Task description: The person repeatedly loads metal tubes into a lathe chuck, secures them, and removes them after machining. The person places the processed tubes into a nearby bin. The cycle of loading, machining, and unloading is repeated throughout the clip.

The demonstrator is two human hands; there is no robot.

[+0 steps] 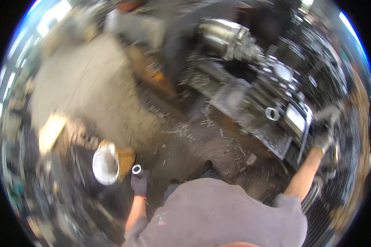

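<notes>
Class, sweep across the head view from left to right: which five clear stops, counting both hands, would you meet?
White container → left hand holding a pale hollow ring → shiny metal cylinder → second pale ring → right hand, blurred.

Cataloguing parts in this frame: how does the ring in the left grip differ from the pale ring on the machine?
The held ring sits in the left grip; the machine ring is in neither grip.
The held ring appears smaller in view than the machine ring.
Both show a pale rim around a darker centre; blur hides finer detail.
</notes>
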